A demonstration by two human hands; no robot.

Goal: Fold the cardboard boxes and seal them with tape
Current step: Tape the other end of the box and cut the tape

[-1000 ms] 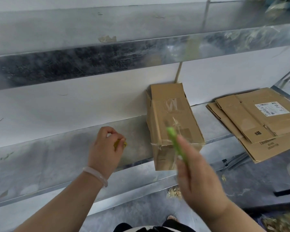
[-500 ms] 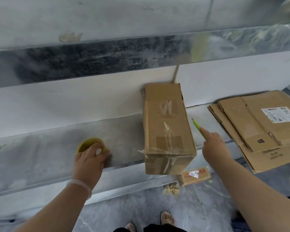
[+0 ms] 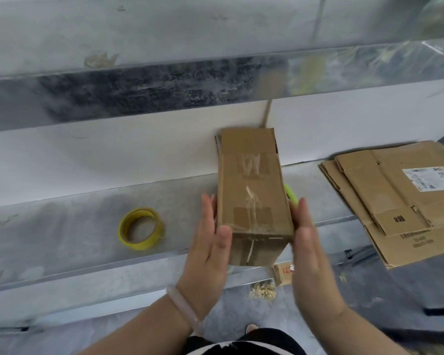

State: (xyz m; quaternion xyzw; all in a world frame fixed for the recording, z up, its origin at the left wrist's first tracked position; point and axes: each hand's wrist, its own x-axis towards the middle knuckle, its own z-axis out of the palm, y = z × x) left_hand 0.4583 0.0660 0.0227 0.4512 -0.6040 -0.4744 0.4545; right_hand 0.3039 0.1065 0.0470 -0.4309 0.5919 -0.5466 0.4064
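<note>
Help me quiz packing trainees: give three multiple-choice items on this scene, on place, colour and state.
1. The yellow tape roll lies: A on the floor; B on the metal shelf, left of the taped brown cardboard box; C atop it.
2. The slim tool beside the box is: A green; B red; C black.
3. The left hand and right hand are: A fists; B gripping tape; C open, flanking the box.
B, roll rests on shelf; A, bright green tip shows; C, fingers straight.
</note>
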